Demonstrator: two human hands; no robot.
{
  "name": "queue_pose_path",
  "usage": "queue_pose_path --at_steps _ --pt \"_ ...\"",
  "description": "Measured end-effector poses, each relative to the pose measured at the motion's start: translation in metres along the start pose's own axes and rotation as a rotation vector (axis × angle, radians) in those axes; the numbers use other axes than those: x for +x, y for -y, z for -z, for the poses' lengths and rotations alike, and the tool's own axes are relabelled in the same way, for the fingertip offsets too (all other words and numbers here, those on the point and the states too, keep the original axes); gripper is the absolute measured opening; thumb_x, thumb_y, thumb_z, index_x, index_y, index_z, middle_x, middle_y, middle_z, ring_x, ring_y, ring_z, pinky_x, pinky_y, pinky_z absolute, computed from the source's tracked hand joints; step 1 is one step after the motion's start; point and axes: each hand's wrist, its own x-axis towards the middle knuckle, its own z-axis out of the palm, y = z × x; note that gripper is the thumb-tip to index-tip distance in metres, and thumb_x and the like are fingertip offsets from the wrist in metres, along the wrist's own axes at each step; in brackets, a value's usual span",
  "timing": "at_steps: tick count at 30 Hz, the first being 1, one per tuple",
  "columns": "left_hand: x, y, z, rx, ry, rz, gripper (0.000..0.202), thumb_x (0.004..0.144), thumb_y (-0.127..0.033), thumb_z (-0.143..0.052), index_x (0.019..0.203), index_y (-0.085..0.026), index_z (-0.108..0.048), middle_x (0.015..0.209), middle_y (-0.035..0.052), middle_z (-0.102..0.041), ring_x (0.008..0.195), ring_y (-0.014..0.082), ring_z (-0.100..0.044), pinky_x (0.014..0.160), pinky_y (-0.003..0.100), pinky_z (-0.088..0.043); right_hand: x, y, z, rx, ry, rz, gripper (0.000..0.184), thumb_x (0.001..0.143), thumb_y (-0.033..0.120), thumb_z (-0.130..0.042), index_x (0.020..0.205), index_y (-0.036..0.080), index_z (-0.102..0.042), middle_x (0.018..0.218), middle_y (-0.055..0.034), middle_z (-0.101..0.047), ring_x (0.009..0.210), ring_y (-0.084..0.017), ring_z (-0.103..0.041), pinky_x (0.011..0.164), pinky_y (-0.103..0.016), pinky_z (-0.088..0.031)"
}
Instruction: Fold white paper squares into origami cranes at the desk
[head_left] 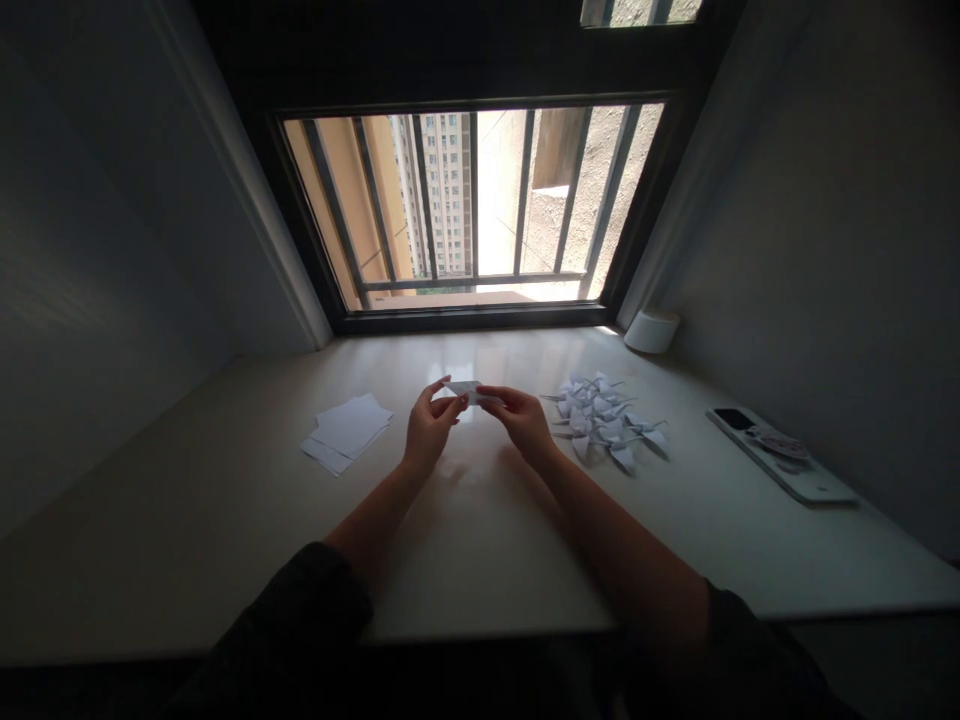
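Observation:
A small folded piece of white paper (466, 388) is held up between both hands above the middle of the sill. My left hand (430, 425) pinches its left end with thumb and fingers. At its right end, my right hand (520, 418) grips it the same way. Left of my hands lies a loose stack of white paper sheets (351, 428). To the right is a pile of folded white paper figures (604, 415) with thin pointed ends, which look like paper cranes. Fingers hide part of the folded paper.
The pale sill (480, 570) runs up to a dark-framed window (480, 318) with bars outside. A white cylinder (651, 331) stands in the back right corner. A phone (780, 456) lies face down near the right wall. Walls close in both sides.

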Motion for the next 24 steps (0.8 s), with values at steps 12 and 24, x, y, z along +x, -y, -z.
queue_pose_path --at_steps 12,24 --pt "0.0036 -0.0020 0.0084 0.386 0.101 -0.305 0.034 0.075 -0.039 -0.065 0.107 -0.027 -0.066 0.101 0.0046 -0.070 0.088 0.0203 -0.066 0.076 0.031 -0.051 -0.0010 0.0085 0.0016 0.076 0.046 -0.084 0.036 0.058 0.036 -0.078 0.091 0.023 -0.073 0.086 -0.0044 -0.073 0.078 -0.019 -0.065 0.078 -0.035 -0.049" --pt "0.0005 -0.0074 0.0074 0.389 0.125 -0.308 0.027 0.076 -0.040 -0.063 0.097 -0.024 -0.070 0.097 0.0036 -0.071 0.086 0.0196 -0.067 0.082 0.033 -0.052 -0.0022 0.0062 -0.0007 -0.038 0.006 0.011 0.030 0.065 0.043 -0.073 0.086 0.021 -0.074 0.082 -0.0058 -0.073 0.075 -0.021 -0.066 0.072 -0.033 -0.050"
